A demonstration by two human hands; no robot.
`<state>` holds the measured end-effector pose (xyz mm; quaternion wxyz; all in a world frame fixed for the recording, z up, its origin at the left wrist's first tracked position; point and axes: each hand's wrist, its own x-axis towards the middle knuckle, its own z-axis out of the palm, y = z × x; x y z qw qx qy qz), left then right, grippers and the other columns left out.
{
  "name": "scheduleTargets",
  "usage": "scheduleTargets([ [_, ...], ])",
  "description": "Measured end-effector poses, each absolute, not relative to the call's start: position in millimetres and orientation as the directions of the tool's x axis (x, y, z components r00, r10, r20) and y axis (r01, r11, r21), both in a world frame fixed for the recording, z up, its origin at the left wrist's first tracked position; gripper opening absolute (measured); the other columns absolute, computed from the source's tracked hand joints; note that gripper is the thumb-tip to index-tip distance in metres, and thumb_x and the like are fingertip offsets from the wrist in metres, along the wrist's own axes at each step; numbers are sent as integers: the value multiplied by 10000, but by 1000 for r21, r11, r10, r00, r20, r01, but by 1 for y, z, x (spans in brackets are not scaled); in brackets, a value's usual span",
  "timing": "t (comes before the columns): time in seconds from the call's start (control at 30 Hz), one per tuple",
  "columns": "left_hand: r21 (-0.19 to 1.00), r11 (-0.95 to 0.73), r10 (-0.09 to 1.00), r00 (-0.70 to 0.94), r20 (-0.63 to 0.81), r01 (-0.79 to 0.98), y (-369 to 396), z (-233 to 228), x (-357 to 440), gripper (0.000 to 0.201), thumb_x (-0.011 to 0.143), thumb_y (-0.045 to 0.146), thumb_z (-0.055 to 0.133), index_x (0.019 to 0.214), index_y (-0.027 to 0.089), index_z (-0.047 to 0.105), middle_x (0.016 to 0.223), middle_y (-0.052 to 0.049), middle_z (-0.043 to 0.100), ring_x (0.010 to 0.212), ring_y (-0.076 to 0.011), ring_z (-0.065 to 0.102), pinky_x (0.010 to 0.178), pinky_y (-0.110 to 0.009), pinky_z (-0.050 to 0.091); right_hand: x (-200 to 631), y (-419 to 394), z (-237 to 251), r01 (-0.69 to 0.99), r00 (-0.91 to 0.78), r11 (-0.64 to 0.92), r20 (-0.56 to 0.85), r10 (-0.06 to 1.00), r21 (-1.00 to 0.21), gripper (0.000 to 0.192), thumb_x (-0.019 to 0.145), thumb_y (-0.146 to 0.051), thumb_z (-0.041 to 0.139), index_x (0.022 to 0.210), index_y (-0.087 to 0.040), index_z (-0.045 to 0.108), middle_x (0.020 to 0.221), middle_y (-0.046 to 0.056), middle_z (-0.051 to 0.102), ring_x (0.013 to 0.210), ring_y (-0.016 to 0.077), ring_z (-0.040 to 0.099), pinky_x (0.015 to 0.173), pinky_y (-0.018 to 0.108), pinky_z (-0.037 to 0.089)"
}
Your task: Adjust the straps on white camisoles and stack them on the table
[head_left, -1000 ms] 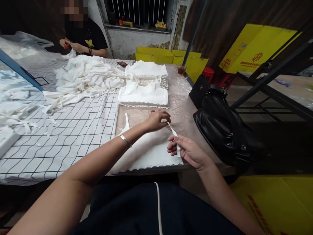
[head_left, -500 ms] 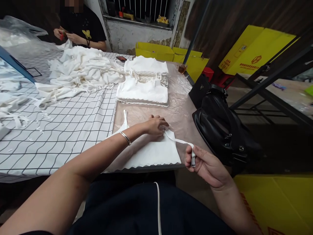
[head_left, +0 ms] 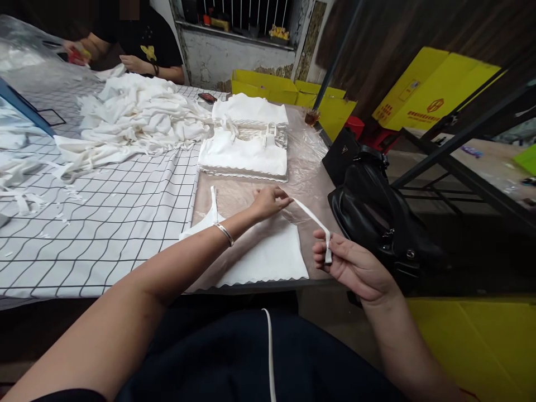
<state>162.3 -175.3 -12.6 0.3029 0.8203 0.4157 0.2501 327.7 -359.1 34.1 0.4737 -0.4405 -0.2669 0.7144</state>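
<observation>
A white camisole with a wavy hem lies flat at the table's near edge, partly under my left forearm. One of its shoulder straps stretches away on the left. The other, a narrow white strap, runs between my hands, raised off the cloth. My left hand pinches it at the far end with its fingertips. My right hand, to the right of the camisole, has closed thumb and fingers on the strap's near end, where a short folded piece hangs down.
Stacked white camisoles lie beyond my hands. Left of them is a white fabric heap on the checked cloth. A black bag stands at the right edge. Across the table a person handles something red and yellow. Yellow boxes stand behind.
My left hand has lifted slightly up and away from the camisole with the strap. My right hand has risen a little, and the strap is now straighter. The co-worker's hands have moved apart.
</observation>
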Motion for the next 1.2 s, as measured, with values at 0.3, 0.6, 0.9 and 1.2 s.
scheduleTargets([
  [0.3, 645, -303, 933, 357, 50, 702, -142, -19, 158, 212, 868, 311, 580, 810, 183, 739, 972, -62, 707, 952, -242, 592, 936, -451, 309, 329, -311, 2, -201, -155, -504, -480, 863, -840, 357, 608, -435, 869, 767, -143, 741, 711, 7, 628, 596, 62, 530, 547, 189, 423],
  [0.6, 505, -362, 891, 450, -58, 783, -227, -15, 94, 223, 830, 401, 636, 890, 188, 663, 958, -64, 682, 965, -273, 574, 854, -427, 307, 323, -270, 8, -218, -77, -418, -412, 908, -882, 330, 533, -318, 907, 774, -177, 732, 678, -18, 616, 605, 67, 544, 503, 174, 394],
  [0.9, 500, -322, 888, 440, -136, 804, -246, -28, 86, 195, 794, 379, 685, 792, 192, 631, 938, -63, 674, 1008, -291, 551, 843, -427, 281, 285, -259, -2, -151, -50, -410, -408, 912, -899, 403, 484, -246, 904, 763, -187, 619, 699, -19, 675, 666, 118, 644, 620, 226, 507],
  [1.2, 560, -273, 879, 439, -184, 782, -248, -23, 96, 163, 773, 305, 656, 901, 206, 654, 899, -64, 687, 1001, -295, 557, 866, -455, 291, 266, -251, -20, -20, -91, -261, -259, 962, -965, 466, 484, -304, 884, 785, -198, 545, 644, -55, 659, 612, 102, 588, 641, 244, 448],
])
